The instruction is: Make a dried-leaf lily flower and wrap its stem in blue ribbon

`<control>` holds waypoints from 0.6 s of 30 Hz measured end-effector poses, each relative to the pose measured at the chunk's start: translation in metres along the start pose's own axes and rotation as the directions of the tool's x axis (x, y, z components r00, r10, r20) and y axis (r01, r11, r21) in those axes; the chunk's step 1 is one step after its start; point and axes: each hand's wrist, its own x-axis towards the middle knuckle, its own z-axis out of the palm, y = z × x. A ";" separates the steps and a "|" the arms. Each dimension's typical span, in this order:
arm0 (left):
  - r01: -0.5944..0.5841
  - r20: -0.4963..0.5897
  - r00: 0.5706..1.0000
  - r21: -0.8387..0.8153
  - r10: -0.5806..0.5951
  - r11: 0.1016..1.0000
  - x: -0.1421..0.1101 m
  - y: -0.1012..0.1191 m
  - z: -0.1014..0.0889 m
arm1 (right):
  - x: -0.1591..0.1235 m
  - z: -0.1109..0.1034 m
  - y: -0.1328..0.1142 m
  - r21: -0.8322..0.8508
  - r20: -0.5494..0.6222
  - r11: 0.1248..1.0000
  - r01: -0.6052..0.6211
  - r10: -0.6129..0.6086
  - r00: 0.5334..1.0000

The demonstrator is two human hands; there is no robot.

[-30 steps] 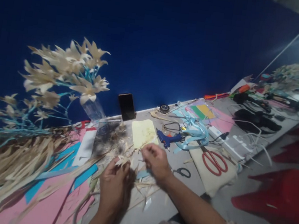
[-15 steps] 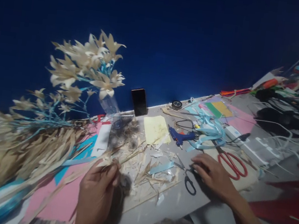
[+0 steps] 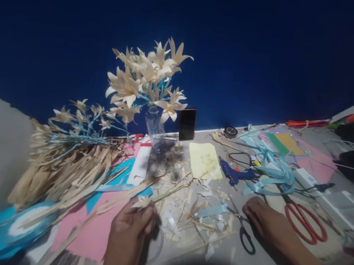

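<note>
My left hand (image 3: 131, 231) is closed, thumb and fingers pinching a small cream husk flower (image 3: 142, 202) with pointed petals. A thin stalk (image 3: 172, 191) reaches up to the right just beyond it. My right hand (image 3: 262, 215) rests low over the table with curled fingers at the dark-handled scissors (image 3: 247, 239). One handle loop shows below the hand; the other is hidden by the fingers. The blades point up and left, beside a light blue ribbon piece (image 3: 212, 211) among husk scraps (image 3: 185, 220).
A clear vase (image 3: 155, 125) of husk flowers (image 3: 149, 72) stands at the back, near a phone (image 3: 186, 124). A blue glue gun (image 3: 235, 173), yellow paper (image 3: 204, 160), ribbon coils (image 3: 276, 171) and red-handled scissors (image 3: 305, 223) lie rightward. Dried husks (image 3: 70, 175) and pink sheets (image 3: 85, 233) cover the left.
The view has swung left, so everything sits further right. The petals in my left hand now show more clearly. My right hand stays by the dark-handled scissors.
</note>
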 end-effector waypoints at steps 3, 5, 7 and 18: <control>0.009 0.013 1.000 -0.016 -0.009 1.000 0.004 0.004 -0.001 | 0.020 -0.002 -0.031 -0.064 0.059 0.997 -0.048 0.052 0.997; 0.008 0.029 1.000 -0.031 -0.007 0.999 0.006 0.004 -0.001 | 0.044 0.006 -0.069 -0.081 0.094 0.997 -0.016 0.023 0.995; 0.008 0.040 0.999 -0.043 -0.006 0.999 0.007 0.002 0.000 | 0.075 0.024 -0.114 -0.071 0.237 0.994 0.082 -0.063 0.970; -0.017 -0.025 1.000 -0.147 0.014 0.989 0.007 -0.007 -0.011 | 0.149 0.115 -0.196 -0.130 0.493 0.984 0.123 -0.044 0.869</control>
